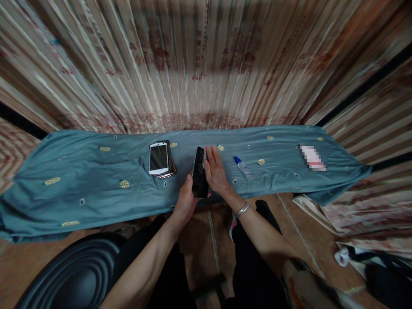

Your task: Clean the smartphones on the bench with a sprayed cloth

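Observation:
A black smartphone is held tilted over the front part of the table, its dark screen facing me. My left hand grips it around the lower left edge and bottom. Along the phone's right edge lies my right hand, fingers stretched out and side by side, the thumb side touching the phone. A small pale spot shows near that thumb; I cannot tell what it is. To the left, a white smartphone rests on top of other phones in a small pile. Right of my hands lies a small clear bottle with a blue cap.
A teal cloth with yellow prints covers the long table. A pixelated white and pink item lies at its right. Pleated curtains hang behind. A round black stool stands at the lower left.

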Tool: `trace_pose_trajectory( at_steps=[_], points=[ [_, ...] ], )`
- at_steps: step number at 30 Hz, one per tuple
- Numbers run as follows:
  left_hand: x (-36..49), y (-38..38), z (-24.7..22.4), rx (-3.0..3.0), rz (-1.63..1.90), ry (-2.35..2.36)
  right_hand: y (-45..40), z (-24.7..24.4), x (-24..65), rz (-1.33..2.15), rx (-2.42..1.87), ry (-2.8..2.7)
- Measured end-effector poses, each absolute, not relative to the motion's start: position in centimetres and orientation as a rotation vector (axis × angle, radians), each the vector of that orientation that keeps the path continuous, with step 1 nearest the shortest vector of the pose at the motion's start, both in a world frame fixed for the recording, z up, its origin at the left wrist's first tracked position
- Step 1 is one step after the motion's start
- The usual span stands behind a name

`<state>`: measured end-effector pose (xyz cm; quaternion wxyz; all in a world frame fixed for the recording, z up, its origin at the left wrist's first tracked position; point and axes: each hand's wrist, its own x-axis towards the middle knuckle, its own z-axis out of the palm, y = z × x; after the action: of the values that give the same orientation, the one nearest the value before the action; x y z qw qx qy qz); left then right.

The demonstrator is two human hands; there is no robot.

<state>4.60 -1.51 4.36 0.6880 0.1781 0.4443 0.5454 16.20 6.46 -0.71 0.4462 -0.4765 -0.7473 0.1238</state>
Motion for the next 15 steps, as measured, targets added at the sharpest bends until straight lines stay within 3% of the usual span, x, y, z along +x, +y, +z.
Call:
trace_pose_trajectory(
  at_steps=[15],
  points=[
    [3.3, 0.2, 1.8, 0.305, 1.365, 0.892, 0.5, -0.3, 12.1, 0.386, -0.913, -2.131]
  ],
)
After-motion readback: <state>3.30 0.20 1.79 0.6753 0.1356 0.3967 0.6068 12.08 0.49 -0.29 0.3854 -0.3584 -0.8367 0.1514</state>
